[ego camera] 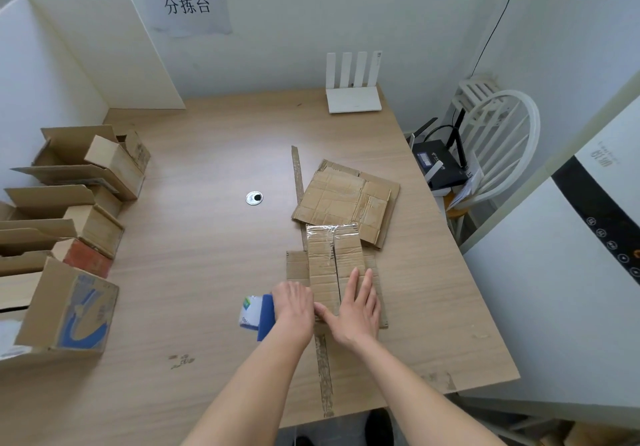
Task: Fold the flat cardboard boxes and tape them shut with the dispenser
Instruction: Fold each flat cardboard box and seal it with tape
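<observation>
A small cardboard box (332,255) stands on the wooden table (207,272) with its two top flaps folded down and clear tape across its far end. My right hand (356,310) lies flat on the near part of the flaps, fingers straight. My left hand (294,307) grips a blue tape dispenser (265,314) at the box's near left corner; the dispenser's front is hidden behind the hand. A stack of flat cardboard boxes (346,200) lies just beyond the box.
Several folded, open-topped boxes (69,231) crowd the table's left side. A white router (353,96) stands at the back. A thin cardboard strip (296,172) lies beside the flat stack, another strip (323,373) near the front edge. A white chair (498,148) stands at right.
</observation>
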The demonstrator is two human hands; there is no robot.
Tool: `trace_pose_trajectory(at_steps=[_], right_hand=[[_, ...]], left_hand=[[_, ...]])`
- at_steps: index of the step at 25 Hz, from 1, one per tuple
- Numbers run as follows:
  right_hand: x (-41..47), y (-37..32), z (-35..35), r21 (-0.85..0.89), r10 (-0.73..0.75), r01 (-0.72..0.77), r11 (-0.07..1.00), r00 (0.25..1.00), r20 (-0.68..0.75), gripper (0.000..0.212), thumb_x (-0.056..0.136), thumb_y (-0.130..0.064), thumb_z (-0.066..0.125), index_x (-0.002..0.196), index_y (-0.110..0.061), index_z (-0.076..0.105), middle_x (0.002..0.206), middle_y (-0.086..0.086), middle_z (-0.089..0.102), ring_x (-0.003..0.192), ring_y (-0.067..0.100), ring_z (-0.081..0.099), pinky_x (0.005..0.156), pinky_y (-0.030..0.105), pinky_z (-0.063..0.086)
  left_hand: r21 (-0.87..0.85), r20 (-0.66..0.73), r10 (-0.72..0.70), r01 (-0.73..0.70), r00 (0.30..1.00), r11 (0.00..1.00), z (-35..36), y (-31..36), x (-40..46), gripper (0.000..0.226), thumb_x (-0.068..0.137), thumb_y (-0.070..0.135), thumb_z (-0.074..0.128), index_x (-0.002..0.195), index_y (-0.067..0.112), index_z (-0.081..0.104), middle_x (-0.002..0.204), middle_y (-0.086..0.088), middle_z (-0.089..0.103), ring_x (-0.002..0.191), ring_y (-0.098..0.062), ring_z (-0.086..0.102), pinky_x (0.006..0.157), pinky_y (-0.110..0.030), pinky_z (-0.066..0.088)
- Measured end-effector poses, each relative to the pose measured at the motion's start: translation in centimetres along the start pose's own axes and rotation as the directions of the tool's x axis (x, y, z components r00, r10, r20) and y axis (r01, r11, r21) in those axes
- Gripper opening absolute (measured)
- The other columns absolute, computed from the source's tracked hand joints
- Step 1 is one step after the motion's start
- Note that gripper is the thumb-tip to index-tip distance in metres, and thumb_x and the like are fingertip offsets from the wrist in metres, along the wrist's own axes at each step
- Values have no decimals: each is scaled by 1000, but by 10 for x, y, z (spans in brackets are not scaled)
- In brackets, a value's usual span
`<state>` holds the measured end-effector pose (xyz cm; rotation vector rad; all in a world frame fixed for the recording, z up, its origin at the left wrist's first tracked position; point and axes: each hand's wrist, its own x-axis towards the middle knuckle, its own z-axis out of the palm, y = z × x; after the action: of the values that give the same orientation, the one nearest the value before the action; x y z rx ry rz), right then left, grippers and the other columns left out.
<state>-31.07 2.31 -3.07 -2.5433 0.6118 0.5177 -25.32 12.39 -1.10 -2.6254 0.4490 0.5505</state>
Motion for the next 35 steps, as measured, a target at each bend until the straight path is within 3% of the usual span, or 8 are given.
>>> trace_pose_trajectory(at_steps=[4, 8, 13, 18, 23, 27, 31, 35], right_hand=[[-6, 7, 2, 18, -26, 26, 1000, 999, 26, 119, 86, -83, 40, 153, -16, -32, 160, 13, -38, 155, 34, -14, 126, 47, -2], [0, 17, 2, 21, -64, 64, 998, 998, 4, 117, 86, -84, 38, 151, -19, -34, 160, 12, -39, 155, 34, -14, 125, 49, -2], [-5, 7, 8, -76, -21, 16, 997, 997, -72, 138, 71, -89, 48, 151, -11, -32, 157, 19, -41, 151, 35, -26, 119, 62, -10], [-7, -28, 23, -77, 108, -122, 990, 981, -161, 141, 68, -68, 67, 154, 2, -22, 160, 31, -26, 152, 45, -15, 116, 72, 3], [-1, 0, 3, 198, 13, -9, 980, 1000, -18, 102, 91, -80, 32, 160, -21, -14, 166, 8, -26, 155, 35, -5, 122, 59, 7], [3, 81, -25, -12, -468, 468, 883, 882, -59, 68, 99, -69, 31, 153, -59, -9, 165, -11, -28, 155, 25, 16, 118, 51, 33], [28, 121, -8, -133, -688, 680, 721, 725, -23, 58, 102, -64, 34, 151, -64, 3, 164, -13, -30, 155, 20, 15, 117, 48, 36], [37, 125, 15, -47, -684, 686, 726, 714, -148, 53, 101, -63, 35, 150, -64, 14, 169, -8, -16, 142, 24, 44, 81, 42, 60]], left_hand=[[-73, 55, -58, 62, 997, 995, 43, -22, -16, 14, 98, 24, 56, 103, 23, 69, 103, 6, 72, 99, -15, 69, 73, -28, 49], [-219, -40, -159, 147, 986, 965, 110, -59, -35, 41, 103, 52, 38, 136, 27, 42, 104, 1, 65, 82, -22, 63, 57, -31, 35], [-336, 13, -212, 204, 977, 919, 149, -64, -34, 80, 98, 13, 43, 160, 30, -5, 109, -7, 48, 83, -25, 44, 69, -32, 37], [-502, -376, -297, 77, 878, 861, 153, -45, -34, 68, 75, 7, 75, 140, 6, 54, 115, -24, 60, 108, -43, 58, 96, -52, 49], [-909, -311, -189, -234, 931, 346, 92, 9, -57, 47, 105, 42, 45, 151, 36, 35, 160, 13, 31, 150, -6, 24, 123, -34, 24], [-381, -667, 140, -496, 732, 780, 92, 18, -38, 59, 107, 52, 33, 160, 31, 19, 169, 6, 5, 156, -14, 1, 125, -42, 11], [-326, -743, 172, -574, 647, 751, 109, 19, -6, 54, 106, 48, 44, 155, 28, 36, 166, -1, 24, 154, -20, 18, 119, -45, 33], [-293, -842, 89, -591, 532, 752, 124, 32, 3, 45, 104, 40, 55, 144, 20, 54, 156, -8, 42, 147, -27, 37, 111, -45, 44]])
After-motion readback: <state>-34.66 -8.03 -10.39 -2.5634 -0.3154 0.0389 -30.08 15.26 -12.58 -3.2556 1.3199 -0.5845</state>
